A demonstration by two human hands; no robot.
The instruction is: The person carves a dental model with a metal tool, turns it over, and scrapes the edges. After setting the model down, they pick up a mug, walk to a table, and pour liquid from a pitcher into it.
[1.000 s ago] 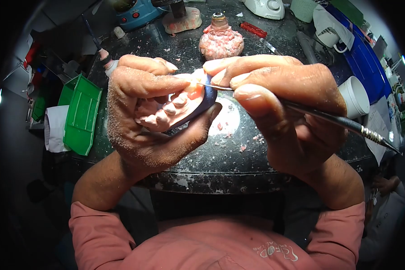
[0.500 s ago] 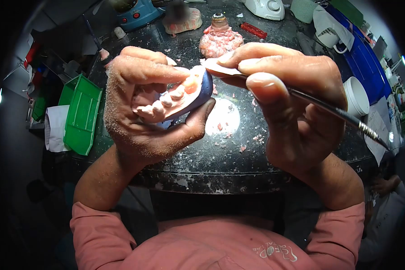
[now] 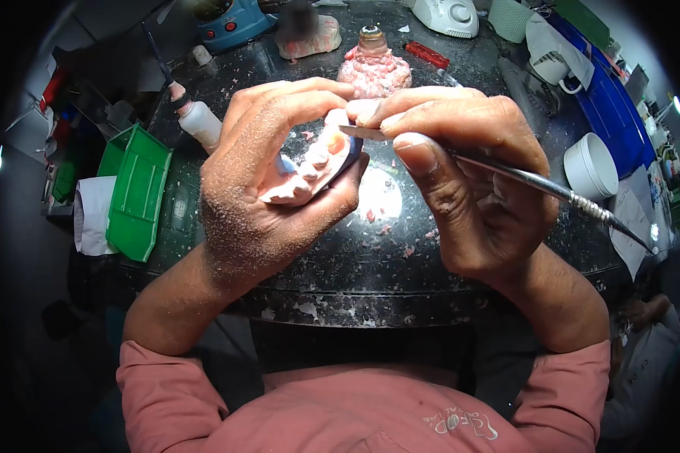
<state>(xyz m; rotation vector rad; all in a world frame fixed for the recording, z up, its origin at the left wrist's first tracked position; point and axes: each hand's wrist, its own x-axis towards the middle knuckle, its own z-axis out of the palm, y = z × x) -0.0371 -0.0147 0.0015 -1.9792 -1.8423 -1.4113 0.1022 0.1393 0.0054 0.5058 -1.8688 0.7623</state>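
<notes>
A pale pink dental model (image 3: 304, 181) with tooth shapes and a dark blue base is held up over the bench. My left hand (image 3: 257, 174), dusted with white grains, wraps round it, thumb under the base and fingers over the far side. My right hand (image 3: 476, 174) pinches a thin metal tool (image 3: 517, 174) between thumb and fingers. The flat tip of the tool is at the right end of the model, by the teeth. Its ridged handle points down to the right.
On the dark bench (image 3: 340, 298) stand a pink-crusted burner (image 3: 373, 68), a red tool (image 3: 427, 53), a white bottle (image 3: 199, 123) and a white tub (image 3: 591, 166). A green tray (image 3: 138, 192) lies left. Another person's hand (image 3: 644, 310) shows at lower right.
My left hand and the model have shifted right and tilted, uncovering the white bottle. My right hand has moved slightly left, with the tool's blade turned flatter at the model.
</notes>
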